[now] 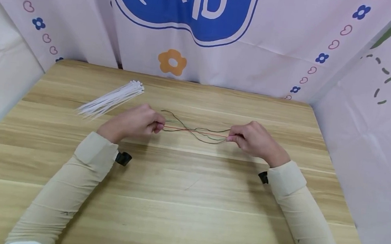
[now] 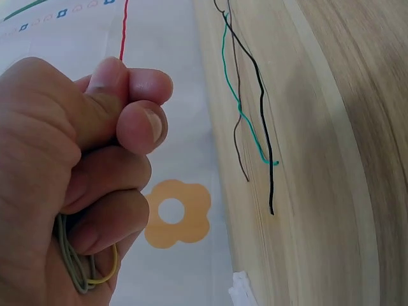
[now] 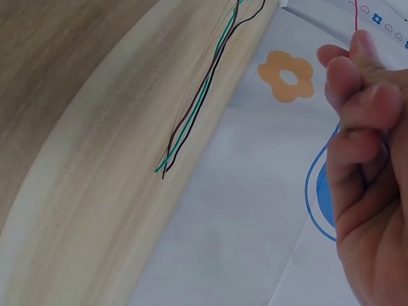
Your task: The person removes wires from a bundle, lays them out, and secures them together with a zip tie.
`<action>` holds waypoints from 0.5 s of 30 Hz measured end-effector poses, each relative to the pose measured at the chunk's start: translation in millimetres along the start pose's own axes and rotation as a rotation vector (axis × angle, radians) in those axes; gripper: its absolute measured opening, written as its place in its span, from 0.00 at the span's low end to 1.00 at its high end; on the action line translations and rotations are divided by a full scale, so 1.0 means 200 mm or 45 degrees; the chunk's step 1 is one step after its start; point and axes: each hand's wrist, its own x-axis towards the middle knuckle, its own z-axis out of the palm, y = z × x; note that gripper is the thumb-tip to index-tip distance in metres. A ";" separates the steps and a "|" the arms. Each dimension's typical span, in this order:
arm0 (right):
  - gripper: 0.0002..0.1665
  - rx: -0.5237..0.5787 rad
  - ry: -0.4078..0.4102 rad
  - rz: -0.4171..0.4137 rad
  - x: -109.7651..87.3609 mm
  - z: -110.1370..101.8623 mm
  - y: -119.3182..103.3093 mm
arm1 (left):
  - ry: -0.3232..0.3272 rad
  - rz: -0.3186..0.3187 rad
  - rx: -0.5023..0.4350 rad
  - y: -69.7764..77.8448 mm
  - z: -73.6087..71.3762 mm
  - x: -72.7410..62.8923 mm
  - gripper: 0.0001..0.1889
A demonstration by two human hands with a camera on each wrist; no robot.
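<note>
A thin red wire [image 2: 123, 32] is stretched nearly straight between my two hands. My left hand [image 1: 139, 121] pinches one end of it between thumb and fingertips. Lower in that same hand, the curled fingers hold looped greyish-green wire [image 2: 81, 288] and a yellow wire [image 2: 113, 264] against the palm. The other end of the red wire is pinched by my right hand [image 1: 251, 140], its remaining fingers bent in. On the table under the red wire lie a black wire [image 2: 262, 95], a green wire [image 2: 225, 64] and a brown wire [image 2: 238, 143], loosely crossing near the middle.
A bundle of white zip ties [image 1: 111, 99] lies on the wooden table [image 1: 187, 214], behind my left hand. Printed cloth [image 1: 277, 59] hangs along the table's back edge, with white cloth at both sides. Small black devices [image 1: 123, 158] are worn at the cuffs.
</note>
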 end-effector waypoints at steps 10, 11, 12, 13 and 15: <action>0.10 0.013 -0.040 0.055 0.02 0.00 0.03 | -0.003 -0.029 0.004 -0.02 0.00 0.00 0.20; 0.10 0.015 -0.042 0.057 0.02 0.00 0.03 | -0.006 -0.034 0.004 -0.02 0.00 0.00 0.20; 0.10 0.014 -0.045 0.059 0.02 0.00 0.04 | -0.011 -0.042 0.009 -0.02 -0.01 0.00 0.19; 0.10 0.014 -0.046 0.062 0.02 0.00 0.04 | -0.014 -0.044 0.012 -0.02 -0.01 0.01 0.19; 0.10 0.010 -0.048 0.070 0.02 0.01 0.05 | -0.015 -0.043 0.013 -0.02 -0.01 0.01 0.18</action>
